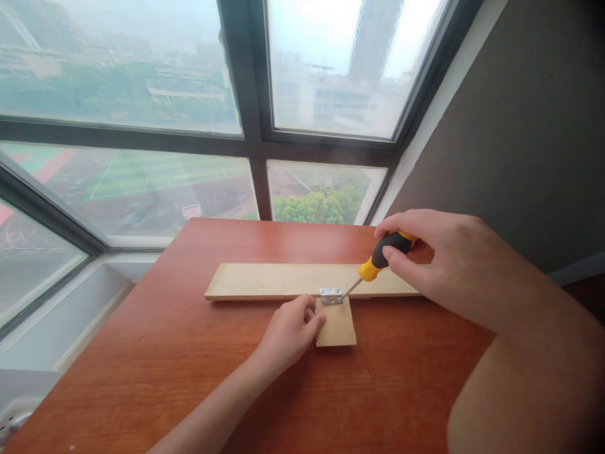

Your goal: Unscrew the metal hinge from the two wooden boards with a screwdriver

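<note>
Two hands working, one hinge [331, 296] as landmark; right hand [442, 258], right of and above the hinge, is wrapping its fingers and thumb round the handle of one yellow-and-black screwdriver [370, 269]; the shaft is slanting down leftward, its tip reaching the hinge's lower right corner; cannot tell if it is sitting in a screw head; left hand [293, 325], left of and just below the hinge, is pinching the left edge of one small board [336, 329] between thumb and curled fingers.

The one hinge is lying silvery across the join of two boards; its screws or holes are showing too small for a sure count; the small board is extending from the hinge toward the person; one long pale board [265, 279] is running crosswise behind the hinge, its left end showing, its right end disappearing behind the right hand.

One reddish-brown table [401, 384] is carrying both boards, spreading all round the hinge; beyond the hinge, one dark window frame [255, 150] is holding five visible panes; through them one green sports field [155, 176] is showing far left of the hinge, treetops [326, 208] straight behind it; one grey wall [524, 126] is rising to the hinge's right.
</note>
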A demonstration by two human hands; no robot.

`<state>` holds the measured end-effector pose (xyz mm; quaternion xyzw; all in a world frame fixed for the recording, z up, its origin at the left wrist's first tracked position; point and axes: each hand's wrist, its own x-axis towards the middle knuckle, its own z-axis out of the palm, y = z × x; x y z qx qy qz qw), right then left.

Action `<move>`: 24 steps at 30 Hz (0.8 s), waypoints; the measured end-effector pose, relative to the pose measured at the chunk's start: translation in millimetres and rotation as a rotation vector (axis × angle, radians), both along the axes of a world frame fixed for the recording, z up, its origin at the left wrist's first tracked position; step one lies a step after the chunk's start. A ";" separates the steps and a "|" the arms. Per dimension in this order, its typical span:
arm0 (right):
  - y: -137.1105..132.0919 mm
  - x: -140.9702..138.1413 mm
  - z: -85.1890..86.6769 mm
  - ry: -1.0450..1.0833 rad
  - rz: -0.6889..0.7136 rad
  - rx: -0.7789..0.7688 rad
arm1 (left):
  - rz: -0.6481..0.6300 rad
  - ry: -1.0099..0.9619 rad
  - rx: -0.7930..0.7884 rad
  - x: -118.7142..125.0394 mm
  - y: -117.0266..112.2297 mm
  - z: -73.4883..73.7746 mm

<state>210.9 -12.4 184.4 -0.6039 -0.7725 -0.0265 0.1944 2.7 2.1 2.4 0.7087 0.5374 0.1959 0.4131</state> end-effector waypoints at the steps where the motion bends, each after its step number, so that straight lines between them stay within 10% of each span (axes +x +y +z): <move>1: 0.6 -0.3 -0.2 0.001 0.001 -0.005 | 0.000 0.000 0.000 0.2 -0.2 0.4; 20: -5.6 -20.1 -0.9 -0.172 -0.212 -0.014 | -0.014 -0.019 0.022 -1.4 -0.2 -0.7; 24: -4.8 -19.6 -5.1 -0.130 -0.034 0.006 | -0.009 -0.017 0.027 -1.2 -1.1 -1.3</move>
